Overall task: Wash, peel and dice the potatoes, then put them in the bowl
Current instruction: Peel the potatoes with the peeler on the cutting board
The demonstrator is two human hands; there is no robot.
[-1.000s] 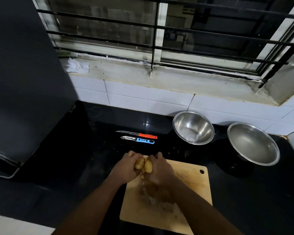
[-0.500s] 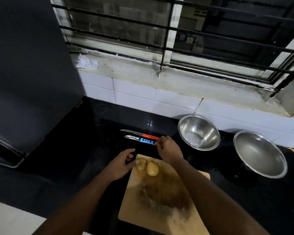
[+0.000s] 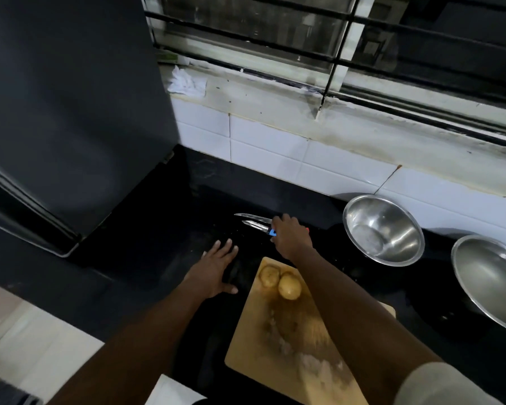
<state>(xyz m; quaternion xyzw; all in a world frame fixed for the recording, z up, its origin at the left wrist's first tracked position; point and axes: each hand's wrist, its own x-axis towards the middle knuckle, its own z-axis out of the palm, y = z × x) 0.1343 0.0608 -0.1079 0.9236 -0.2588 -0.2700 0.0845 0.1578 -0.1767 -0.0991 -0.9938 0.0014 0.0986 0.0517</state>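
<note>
Now the right hand curls its fingers around the blue peeler, just beside the knife. Left hand lies flat, fingers spread, on the black desk. Two potatoes sit touching on the cutting board, bowls nearby.

A home kitchen: a black counter under a barred window, white wall tiles, steel bowls.

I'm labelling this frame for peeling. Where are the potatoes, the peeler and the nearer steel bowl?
potatoes (image 3: 289, 285): head view, on the right potato's skin.
peeler (image 3: 256, 225): head view, on its metal blade end.
nearer steel bowl (image 3: 462, 260): head view, on its left rim.
</note>
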